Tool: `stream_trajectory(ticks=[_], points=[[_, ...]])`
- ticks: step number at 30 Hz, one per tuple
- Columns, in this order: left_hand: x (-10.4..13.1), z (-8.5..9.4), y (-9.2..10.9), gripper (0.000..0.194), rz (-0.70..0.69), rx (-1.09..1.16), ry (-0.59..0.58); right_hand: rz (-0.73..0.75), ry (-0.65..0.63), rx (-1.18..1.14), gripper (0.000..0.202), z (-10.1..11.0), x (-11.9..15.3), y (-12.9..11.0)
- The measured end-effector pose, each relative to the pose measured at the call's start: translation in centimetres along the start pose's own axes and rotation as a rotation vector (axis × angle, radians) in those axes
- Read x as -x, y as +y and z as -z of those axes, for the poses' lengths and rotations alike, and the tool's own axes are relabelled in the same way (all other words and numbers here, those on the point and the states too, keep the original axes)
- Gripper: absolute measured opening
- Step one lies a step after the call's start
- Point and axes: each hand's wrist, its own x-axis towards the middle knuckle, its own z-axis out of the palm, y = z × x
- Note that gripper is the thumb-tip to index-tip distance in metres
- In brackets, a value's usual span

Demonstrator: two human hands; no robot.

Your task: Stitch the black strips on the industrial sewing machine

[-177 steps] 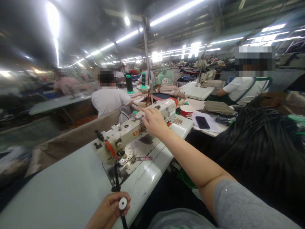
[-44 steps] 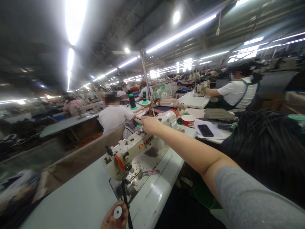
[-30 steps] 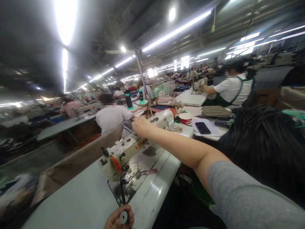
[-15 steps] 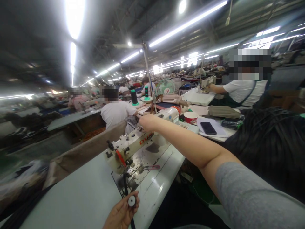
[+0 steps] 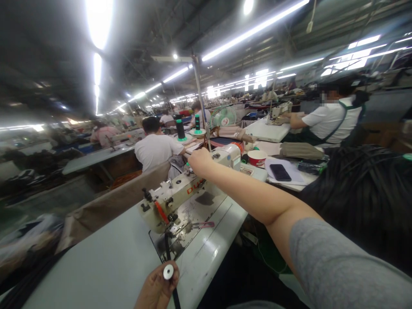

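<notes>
Near the bottom of the head view, my left hand (image 5: pixel 157 283) pinches a small round bobbin (image 5: pixel 168 271) with a pale face and a centre hole. A black strip (image 5: pixel 167 246) runs from under the needle end of the white sewing machine (image 5: pixel 183 189) down past that hand. My right hand (image 5: pixel 200 162) reaches over the machine's arm, by a small green-topped part on its top; the fingers are bent, and what they hold, if anything, is hidden. Pink-handled tweezers (image 5: pixel 206 224) lie on the machine bed.
Two thread cones (image 5: pixel 180 131) stand behind the machine. To the right are a red and white bowl (image 5: pixel 257 157), a phone (image 5: pixel 280 172) on paper and folded cloth (image 5: pixel 301 151). Black strips (image 5: pixel 357 206) hang at the right. Other people sit at machines beyond.
My left hand and the bobbin have moved slightly left in view, and the bobbin's face is now turned more toward the camera. My right hand stays over the machine's arm.
</notes>
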Motion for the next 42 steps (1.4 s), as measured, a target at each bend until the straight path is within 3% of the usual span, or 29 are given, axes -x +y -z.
stream_trajectory(ticks=[5,11,16,20,26,33,38,42], points=[[0.1,0.1,-0.3,0.063,0.051,-0.004,0.050,0.076,0.060,0.004,0.029,-0.2,0.1,-0.4],[0.4,-0.4,-0.1,0.057,0.097,-0.033,0.117,-0.001,0.055,0.015,0.025,-0.3,-0.2,0.3],[1.4,-1.8,0.4,0.057,0.022,-0.043,0.148,0.093,0.071,-0.001,0.029,-0.5,0.0,-0.1],[1.7,-1.7,0.5,0.058,0.016,-0.080,0.155,0.028,0.031,0.007,0.024,-0.4,-0.3,0.1],[0.9,-1.8,1.4,0.057,0.108,-0.027,0.193,0.074,0.116,0.023,0.034,-0.4,0.4,-1.1],[1.2,-2.2,1.5,0.051,0.067,-0.027,0.107,0.026,0.075,0.028,0.026,-0.3,0.0,-0.3],[1.3,-1.6,1.3,0.050,0.081,-0.050,0.052,0.095,0.069,0.010,0.029,-0.4,-0.3,0.1],[1.1,-1.8,1.5,0.050,0.085,-0.049,0.029,0.014,0.053,0.019,0.028,-0.3,-0.3,0.4]])
